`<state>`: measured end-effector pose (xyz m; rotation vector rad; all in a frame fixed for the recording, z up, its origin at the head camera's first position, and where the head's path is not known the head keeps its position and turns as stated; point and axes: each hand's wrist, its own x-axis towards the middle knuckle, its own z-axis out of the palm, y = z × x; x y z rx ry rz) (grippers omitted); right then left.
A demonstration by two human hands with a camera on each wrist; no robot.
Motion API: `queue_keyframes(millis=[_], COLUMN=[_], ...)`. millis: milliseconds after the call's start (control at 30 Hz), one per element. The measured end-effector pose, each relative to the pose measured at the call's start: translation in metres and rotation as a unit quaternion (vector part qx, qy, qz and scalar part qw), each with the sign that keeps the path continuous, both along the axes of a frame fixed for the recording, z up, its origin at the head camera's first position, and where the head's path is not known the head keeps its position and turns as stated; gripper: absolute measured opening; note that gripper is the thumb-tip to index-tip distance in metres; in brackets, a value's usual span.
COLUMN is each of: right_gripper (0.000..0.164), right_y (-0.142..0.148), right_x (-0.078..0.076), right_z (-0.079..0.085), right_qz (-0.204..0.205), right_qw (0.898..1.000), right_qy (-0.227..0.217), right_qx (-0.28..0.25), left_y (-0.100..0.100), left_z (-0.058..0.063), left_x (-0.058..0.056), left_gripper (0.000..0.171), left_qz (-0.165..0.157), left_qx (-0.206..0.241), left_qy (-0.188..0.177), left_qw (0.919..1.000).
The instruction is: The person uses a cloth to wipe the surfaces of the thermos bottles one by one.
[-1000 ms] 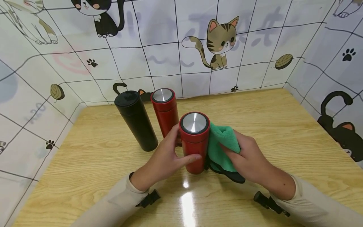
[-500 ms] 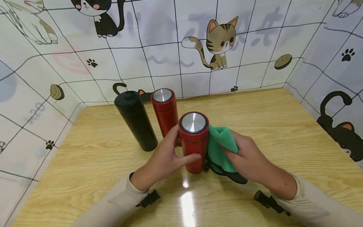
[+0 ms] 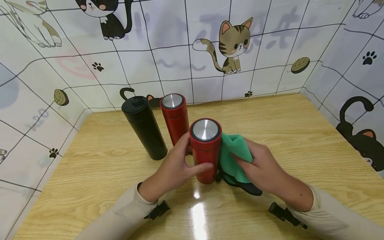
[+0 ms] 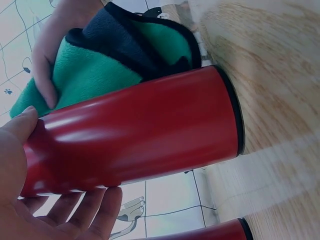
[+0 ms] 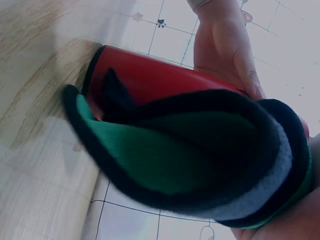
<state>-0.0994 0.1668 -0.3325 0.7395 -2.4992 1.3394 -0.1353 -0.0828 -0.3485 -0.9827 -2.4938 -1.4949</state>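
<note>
My left hand [image 3: 177, 163] grips a red thermos bottle [image 3: 206, 156] with a silver lid top, thumb across its front and fingers round the far left side. The bottle stands upright on the table. In my right hand [image 3: 264, 166] is a bunched green cloth [image 3: 235, 156] with dark edging, laid against the bottle's right side. The left wrist view shows the cloth [image 4: 95, 70] along the red bottle [image 4: 135, 130], whose black base ring is close to the wood. In the right wrist view the folded cloth [image 5: 165, 155] covers part of the bottle [image 5: 150, 75].
A second red thermos [image 3: 174, 116] stands just behind the left hand, its lower part hidden. Left of it is a black tumbler [image 3: 145, 130]. The wooden table [image 3: 285, 123] meets a cat-print wall covering [image 3: 168, 66] at the back and sides.
The cloth's dark lower edge and the right hand have shifted very slightly. The left hand and the bottle hold their place.
</note>
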Motion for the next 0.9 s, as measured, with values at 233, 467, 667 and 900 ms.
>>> queue_keyframes(millis=[233,467,667,900], right_gripper=[0.047,0.046,0.044,0.048], right_y=[0.0006,-0.0002,-0.0005,-0.0011], right_x=[0.0015,0.0015,0.0006,0.002], right_z=[0.0018,0.0007,-0.0002,0.0002], right_qz=[0.007,-0.006,0.006,-0.009], right_qw=[1.0,1.0,1.0,0.999], right_qy=[0.003,0.018,0.003,0.037], right_qx=[-0.014,-0.022,0.001,-0.025], left_y=[-0.0003,0.0001,-0.0006,-0.0006], left_z=[0.0003,0.0009,-0.0002,0.0], left_x=[0.0,-0.0004,0.0005,0.0002], left_gripper=[0.082,0.083,0.083,0.082], left_qz=[0.0,-0.002,-0.002,-0.004], left_qx=[-0.002,0.005,0.003,0.004], left_qy=[0.001,-0.004,-0.006,-0.001], left_qw=[1.0,1.0,1.0,1.0])
